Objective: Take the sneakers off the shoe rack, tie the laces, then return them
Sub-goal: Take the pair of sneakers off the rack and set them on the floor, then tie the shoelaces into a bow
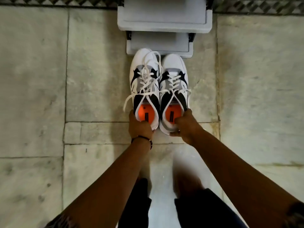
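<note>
Two white, black and grey sneakers with orange insoles sit side by side on the stone floor, toes pointing at the shoe rack. My left hand grips the heel of the left sneaker, fingers hooked inside the collar. My right hand grips the heel of the right sneaker the same way. White laces lie loose and untied across both shoes; one loop hangs out to the left.
The grey plastic rack with stepped shelves stands against the far wall, just beyond the toes. Pale stone floor slabs spread on both sides. My legs in dark shorts are below the forearms.
</note>
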